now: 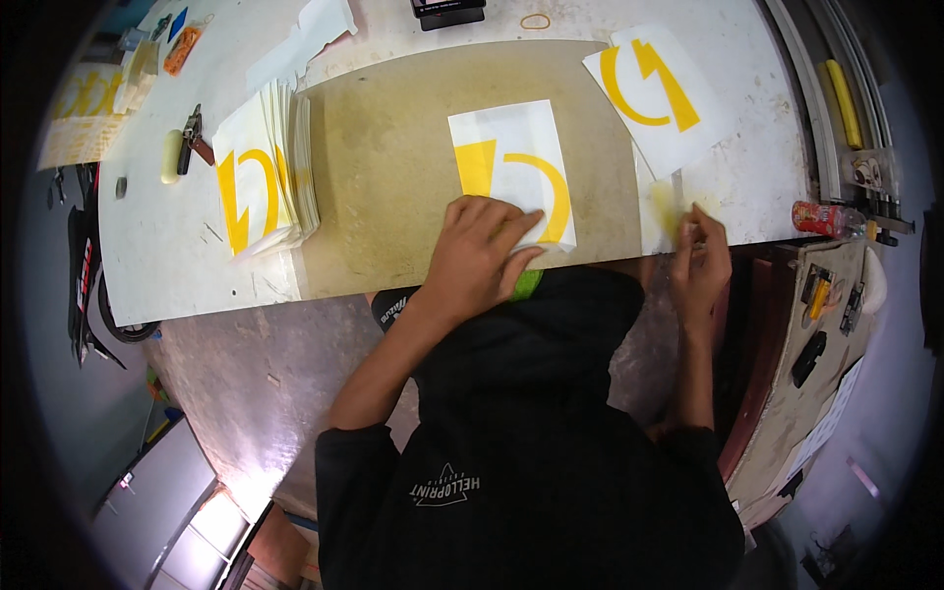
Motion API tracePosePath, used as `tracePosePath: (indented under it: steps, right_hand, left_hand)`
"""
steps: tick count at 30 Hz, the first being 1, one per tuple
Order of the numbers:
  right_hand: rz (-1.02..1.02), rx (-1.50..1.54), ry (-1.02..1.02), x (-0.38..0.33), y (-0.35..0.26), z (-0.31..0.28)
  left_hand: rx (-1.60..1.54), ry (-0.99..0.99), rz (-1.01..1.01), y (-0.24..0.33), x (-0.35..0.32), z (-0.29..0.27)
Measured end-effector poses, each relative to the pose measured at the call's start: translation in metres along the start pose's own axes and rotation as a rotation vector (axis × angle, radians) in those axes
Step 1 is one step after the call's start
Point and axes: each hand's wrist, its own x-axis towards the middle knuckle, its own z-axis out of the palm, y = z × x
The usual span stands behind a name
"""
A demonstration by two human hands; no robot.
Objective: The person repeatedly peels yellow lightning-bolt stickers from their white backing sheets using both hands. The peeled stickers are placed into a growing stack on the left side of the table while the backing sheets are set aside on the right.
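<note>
A white sheet (501, 133) with yellow cut shapes lies near the table's front edge. On its lower part rests my left hand (482, 246), fingers bent and pressed together, thumb at the sheet's near edge. Off to the right, by the table edge, my right hand (700, 261) has its fingers curled in a pinch. A blurred yellow piece (665, 209) is at those fingertips; its exact shape is smeared. Just beyond that hand lies another white sheet (629, 74) with yellow shapes. To the left stands a thick stack of similar sheets (265, 187).
Under the middle sheet is a tan mat (374, 167) on the white table (147, 246). Left of the stack are a pale rounded object (171, 157) and a dark hand tool (195, 133). A phone-like device (447, 10) stands at the back. A bottle (826, 218) lies at the right edge.
</note>
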Motion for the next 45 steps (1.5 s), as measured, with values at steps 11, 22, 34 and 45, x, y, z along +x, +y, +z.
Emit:
tracePosePath:
  steps: [11,22,34,45]
  right_hand:
    - [-0.329,0.004,-0.189,-0.028,-0.061,0.029]
    - [-0.023,0.106,-0.062,-0.038,-0.072,0.016]
    - [0.142,0.003,0.013,-0.029,-0.057,0.009]
    - [0.269,-0.191,0.174,0.018,0.044,-0.004]
  left_hand:
    - [-0.042,-0.026,-0.048,-0.007,0.009,-0.006]
    - [0.113,-0.124,0.062,-0.003,0.013,-0.007]
    - [0.08,-0.081,0.048,0.003,0.012,0.0]
    - [-0.767,0.494,-0.445,0.006,0.034,-0.058]
